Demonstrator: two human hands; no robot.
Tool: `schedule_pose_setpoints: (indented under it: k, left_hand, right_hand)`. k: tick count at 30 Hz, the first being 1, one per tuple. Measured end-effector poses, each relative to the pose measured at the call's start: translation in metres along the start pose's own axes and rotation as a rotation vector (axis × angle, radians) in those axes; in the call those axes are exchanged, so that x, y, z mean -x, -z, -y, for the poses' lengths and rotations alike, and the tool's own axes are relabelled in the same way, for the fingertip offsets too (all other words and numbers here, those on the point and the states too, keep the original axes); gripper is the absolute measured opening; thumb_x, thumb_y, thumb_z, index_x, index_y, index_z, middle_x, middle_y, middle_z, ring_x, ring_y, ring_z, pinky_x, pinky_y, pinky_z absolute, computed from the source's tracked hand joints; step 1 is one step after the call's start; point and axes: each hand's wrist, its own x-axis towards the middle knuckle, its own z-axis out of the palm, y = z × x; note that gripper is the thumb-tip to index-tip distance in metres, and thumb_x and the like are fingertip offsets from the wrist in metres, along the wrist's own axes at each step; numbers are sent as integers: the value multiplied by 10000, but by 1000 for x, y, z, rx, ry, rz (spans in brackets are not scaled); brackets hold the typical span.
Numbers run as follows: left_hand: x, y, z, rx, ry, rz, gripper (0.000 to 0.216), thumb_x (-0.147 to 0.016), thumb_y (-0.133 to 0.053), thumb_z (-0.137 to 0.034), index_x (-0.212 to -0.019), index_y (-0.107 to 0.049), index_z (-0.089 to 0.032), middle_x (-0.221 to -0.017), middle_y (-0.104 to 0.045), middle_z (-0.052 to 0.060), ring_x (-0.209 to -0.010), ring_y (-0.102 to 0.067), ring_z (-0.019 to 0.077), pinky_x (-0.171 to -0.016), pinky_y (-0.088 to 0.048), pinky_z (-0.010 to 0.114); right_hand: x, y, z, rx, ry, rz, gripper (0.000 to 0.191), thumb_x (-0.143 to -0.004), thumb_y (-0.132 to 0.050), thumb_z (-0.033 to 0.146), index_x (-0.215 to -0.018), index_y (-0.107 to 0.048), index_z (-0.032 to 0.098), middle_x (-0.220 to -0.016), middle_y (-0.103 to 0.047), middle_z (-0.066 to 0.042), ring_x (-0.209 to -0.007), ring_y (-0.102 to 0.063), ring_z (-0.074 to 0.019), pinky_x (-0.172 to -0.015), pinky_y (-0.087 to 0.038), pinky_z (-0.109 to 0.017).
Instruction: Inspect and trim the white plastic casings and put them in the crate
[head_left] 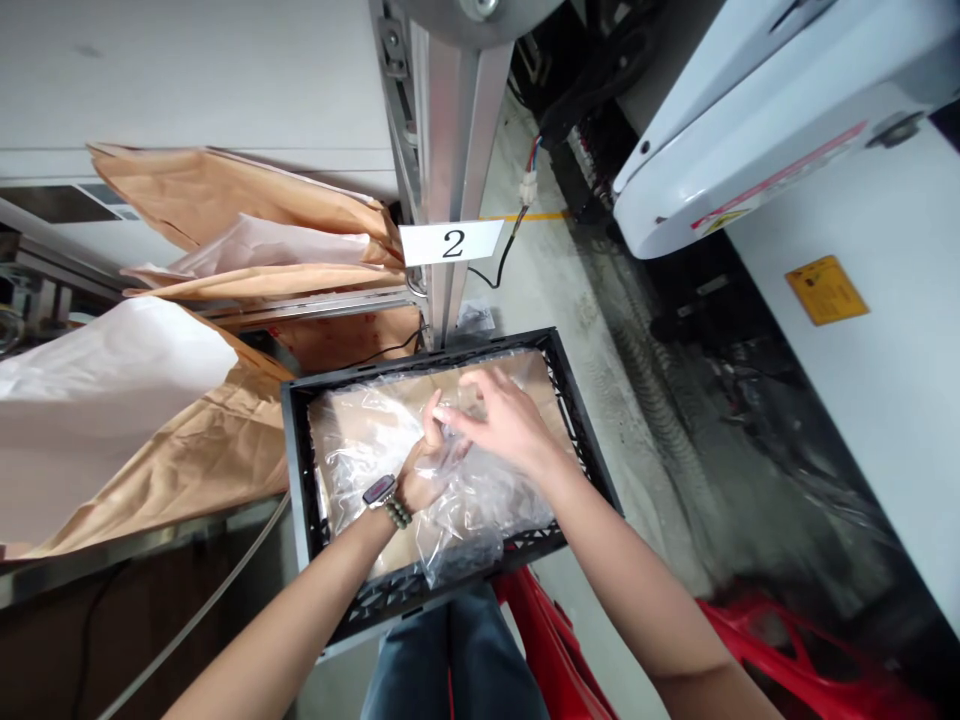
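Observation:
A black plastic crate [300, 480] sits above my lap, lined with brown paper [536, 375]. Crumpled clear plastic bags [465, 510] spread over the paper and gather between my hands. My left hand [427, 465], with a watch and a beaded bracelet at its wrist, is closed on a clear plastic bag; the film partly covers its fingers, and one digit points up. Over the same film is my right hand [506, 415], its thumb reaching toward the left hand's raised digit. The right thumb and fingertips are apart, with film showing near them.
Large brown paper sacks [247, 200] with white lining stand at the left. Beyond the crate rises a metal post [450, 130] with a card [451, 242] marked 2. A white machine arm [772, 130] is at the right, and red plastic seating [555, 650] shows below.

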Motion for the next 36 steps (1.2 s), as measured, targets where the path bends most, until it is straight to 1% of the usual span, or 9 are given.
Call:
schedule_pose_setpoints:
  k: [4, 9, 13, 17, 22, 26, 28, 32, 36]
  left_hand:
    - [-14, 17, -6, -48, 93, 73, 629, -970, -501, -624, -1426, -486, -190, -1080, -681, 103, -856, -659, 229, -794, -555, 384]
    - [-42, 46, -17, -31, 275, 431, 634, -965, -398, -716, -878, -730, -182, -543, -597, 18, -440, -527, 163, -427, -438, 276]
    - [-43, 61, -23, -1, 236, 547, 583, -931, -488, -686, -891, -738, -161, -754, -719, 81, -586, -614, 177, -465, -446, 255]
    - [-22, 60, -20, -122, 89, 481, 300, -856, -651, -468, -866, -690, -171, -836, -727, 80, -708, -651, 193, -602, -498, 279]
    - [-7, 48, -12, -434, -144, 297, 120, -775, -578, -150, -813, -654, -235, -882, -695, 37, -785, -628, 211, -738, -459, 337]
    - [-12, 34, 0, -558, -286, 95, 94, -849, -546, -191, -867, -620, -248, -934, -687, 57, -875, -642, 255, -811, -478, 391]
    - [-12, 27, 10, -586, -326, -37, 59, -894, -536, -239, -887, -595, -244, -1048, -666, 87, -935, -642, 268, -821, -499, 408]
    - [-9, 18, 31, -617, -380, -239, 76, -906, -521, -292, -869, -566, -244, -1140, -551, 107, -1025, -599, 274, -865, -537, 448]
    - [-7, 29, 36, -708, -416, -247, 169, -845, -655, -389, -792, -590, -242, -925, -496, 66, -996, -537, 286, -1009, -500, 515]
  right_hand:
    - [-21, -16, -52, -280, -230, 8, 481, -700, -764, 613, -623, -478, 234, -529, -511, 51, -479, -462, -115, -478, -333, -259]
    - [6, -43, -62, -446, -246, -185, 448, -856, -540, 662, -739, -381, 260, -614, -587, 25, -471, -471, -104, -440, -330, -243]
    - [52, -51, -47, -431, -161, -144, 354, -885, -611, 580, -806, -490, 257, -694, -690, 2, -575, -611, -147, -545, -443, -261]
    - [67, -34, -48, -295, -84, -8, 212, -822, -756, 430, -772, -673, 242, -609, -673, 13, -622, -663, -186, -630, -469, -286]
    - [11, -11, -59, -232, -39, 0, 241, -984, -564, 450, -1074, -709, 279, -982, -754, -3, -1062, -673, -193, -900, -484, -292]
    - [-37, -14, -74, -228, -119, 280, 486, -894, -674, 569, -569, -672, 208, -496, -606, -15, -596, -630, -193, -614, -498, -302]
    - [-44, -17, -83, -264, -136, 359, 564, -913, -619, 617, -544, -683, 195, -462, -584, -25, -511, -591, -177, -552, -484, -309]
    - [-38, -24, -94, -363, -89, 244, 367, -852, -698, 561, -783, -764, 207, -760, -729, -33, -682, -657, -165, -646, -524, -300]
    - [-28, -30, -94, -361, -38, 0, 352, -829, -701, 556, -854, -716, 206, -891, -737, -37, -804, -672, -166, -741, -534, -307]
